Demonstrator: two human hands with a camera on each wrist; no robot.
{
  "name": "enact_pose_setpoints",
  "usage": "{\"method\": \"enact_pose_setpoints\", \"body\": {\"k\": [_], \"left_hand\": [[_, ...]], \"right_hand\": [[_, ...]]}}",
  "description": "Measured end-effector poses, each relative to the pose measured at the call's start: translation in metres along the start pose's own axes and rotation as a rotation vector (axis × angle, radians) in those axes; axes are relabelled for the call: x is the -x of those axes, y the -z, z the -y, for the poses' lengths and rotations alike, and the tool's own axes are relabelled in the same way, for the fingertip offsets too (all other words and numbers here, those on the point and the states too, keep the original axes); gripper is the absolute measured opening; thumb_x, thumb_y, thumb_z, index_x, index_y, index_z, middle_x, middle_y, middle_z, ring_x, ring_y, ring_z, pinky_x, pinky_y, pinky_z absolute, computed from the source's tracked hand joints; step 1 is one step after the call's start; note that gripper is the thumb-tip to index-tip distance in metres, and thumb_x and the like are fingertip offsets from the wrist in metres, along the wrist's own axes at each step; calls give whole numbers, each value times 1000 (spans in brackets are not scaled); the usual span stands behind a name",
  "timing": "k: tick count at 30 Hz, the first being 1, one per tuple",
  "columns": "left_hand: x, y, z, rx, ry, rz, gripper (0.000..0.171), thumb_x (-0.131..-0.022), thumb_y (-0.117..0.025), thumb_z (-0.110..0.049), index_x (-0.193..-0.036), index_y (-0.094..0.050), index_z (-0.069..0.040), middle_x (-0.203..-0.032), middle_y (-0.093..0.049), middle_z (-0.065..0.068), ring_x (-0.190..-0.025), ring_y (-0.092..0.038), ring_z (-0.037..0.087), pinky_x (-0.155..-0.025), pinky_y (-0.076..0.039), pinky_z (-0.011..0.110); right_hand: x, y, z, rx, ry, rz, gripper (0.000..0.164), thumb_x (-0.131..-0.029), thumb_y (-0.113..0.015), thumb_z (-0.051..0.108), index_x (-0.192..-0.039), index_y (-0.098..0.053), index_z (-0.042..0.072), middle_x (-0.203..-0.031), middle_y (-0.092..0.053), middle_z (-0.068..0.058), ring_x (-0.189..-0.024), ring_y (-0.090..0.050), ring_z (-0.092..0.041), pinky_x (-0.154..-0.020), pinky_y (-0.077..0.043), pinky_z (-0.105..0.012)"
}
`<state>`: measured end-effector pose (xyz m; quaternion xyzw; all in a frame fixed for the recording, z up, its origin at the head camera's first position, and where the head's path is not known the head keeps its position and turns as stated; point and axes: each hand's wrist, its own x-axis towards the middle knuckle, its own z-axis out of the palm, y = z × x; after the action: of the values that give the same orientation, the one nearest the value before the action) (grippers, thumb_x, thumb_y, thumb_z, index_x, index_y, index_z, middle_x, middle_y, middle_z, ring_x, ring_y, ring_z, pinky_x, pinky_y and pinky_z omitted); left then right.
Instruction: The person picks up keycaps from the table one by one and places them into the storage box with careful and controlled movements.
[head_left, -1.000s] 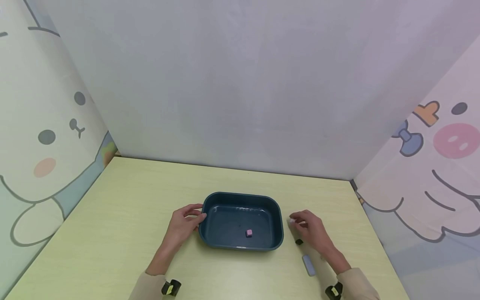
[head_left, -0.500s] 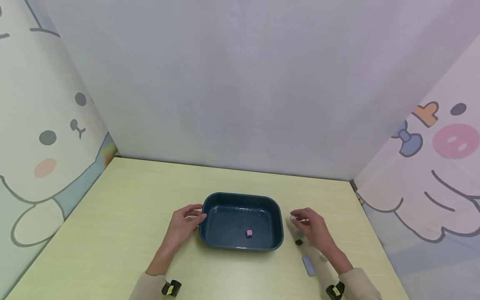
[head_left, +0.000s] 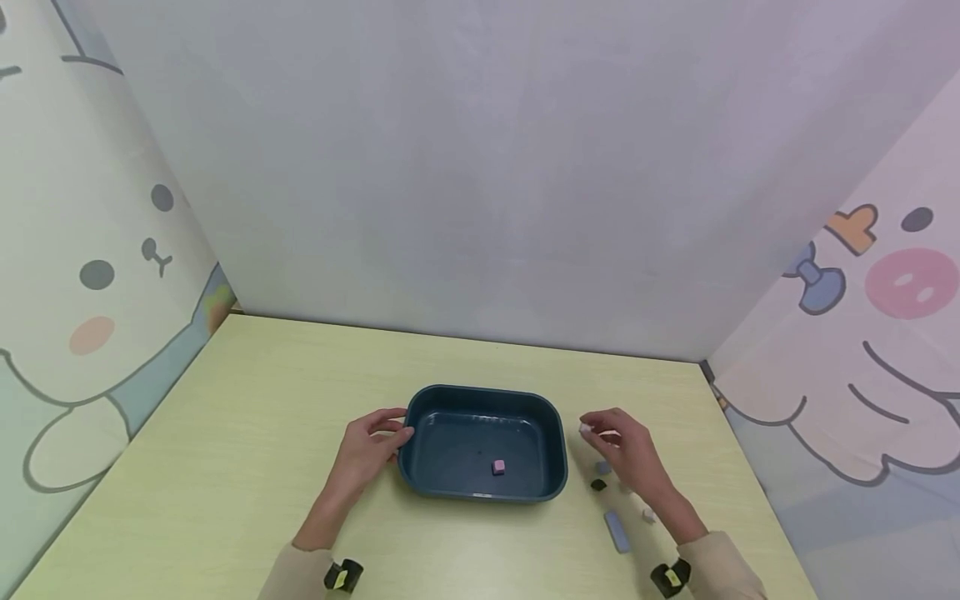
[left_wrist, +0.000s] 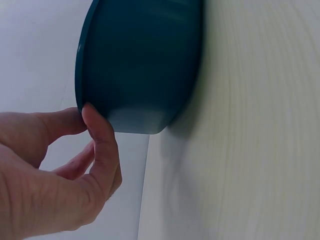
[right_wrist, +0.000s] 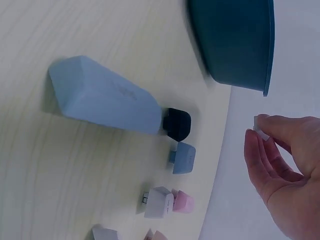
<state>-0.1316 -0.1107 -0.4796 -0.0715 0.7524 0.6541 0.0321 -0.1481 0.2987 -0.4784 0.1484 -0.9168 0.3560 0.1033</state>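
My left hand (head_left: 365, 450) pinches the left rim of a dark blue-green plastic basin (head_left: 457, 454) between thumb and fingers. Inside the basin lies one small pink keycap (head_left: 498, 467). To the right of the basin, my right hand (head_left: 628, 454) pinches a small white keycap (right_wrist: 260, 131) between thumb and fingertips, held above the table. Under and beside that hand lie a long blue keycap (right_wrist: 107, 97), a black keycap (right_wrist: 177, 124), a small blue keycap (right_wrist: 184, 158), a white keycap (right_wrist: 159, 202) and a pink keycap (right_wrist: 183, 202).
More keycaps, one of them greyish white (right_wrist: 106, 234), are cut off at the bottom of the right wrist view. The pale wooden table (head_left: 300, 375) backs onto a light wall (head_left: 450, 208), with cartoon-printed panels on both sides.
My right hand has risen slightly and away from the loose keycaps with the white keycap, uncovering the small blue keycap and others. The left hand and basin stay in place.
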Motion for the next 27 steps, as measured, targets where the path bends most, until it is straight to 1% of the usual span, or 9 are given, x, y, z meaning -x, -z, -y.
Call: {"method": "enact_pose_setpoints", "body": {"k": [5,9,12,20,27], "left_hand": [[-1,0,1,-3,-1,-1,37,-94,-75,-8,-127,-67,4,-101,-69,15,-78,-69,28,-61,-56,31],[-1,-1,1,-8,3,-4,36,-94,-75,-8,-127,-67,3,-101,-69,15,-78,-70,28,-62,-56,31],[0,-1,0,-5,2,-4,36,-94,-75,-8,-127,-67,3,-101,-69,15,-78,-69,28,-61,-56,31],[-1,-1,1,0,3,-3,38,-93,-76,-9,-128,-67,3,-102,-70,15,-79,-70,28,-61,-56,30],[-2,-1,2,-12,2,-9,38,-93,-76,-10,-128,-67,3,-103,-70,15,-79,-69,28,-61,-56,30]], "right_hand": [[-3,1,2,-19,30,-13,21,-94,-74,6,-115,-73,7,-104,-69,0,-91,-68,-13,-82,-60,-35],[-6,1,3,-29,63,-25,21,-94,-74,5,-115,-73,3,-104,-69,-1,-90,-69,-16,-81,-60,-39],[-7,1,5,-40,74,-26,21,-94,-74,4,-115,-73,2,-104,-69,-2,-90,-69,-17,-81,-60,-40],[-12,5,9,-58,76,-24,23,-93,-75,3,-115,-73,6,-107,-70,-1,-92,-69,-13,-82,-60,-36],[-17,2,16,-77,62,-6,22,-95,-74,7,-116,-74,9,-108,-70,0,-94,-68,-13,-83,-59,-31]]}}
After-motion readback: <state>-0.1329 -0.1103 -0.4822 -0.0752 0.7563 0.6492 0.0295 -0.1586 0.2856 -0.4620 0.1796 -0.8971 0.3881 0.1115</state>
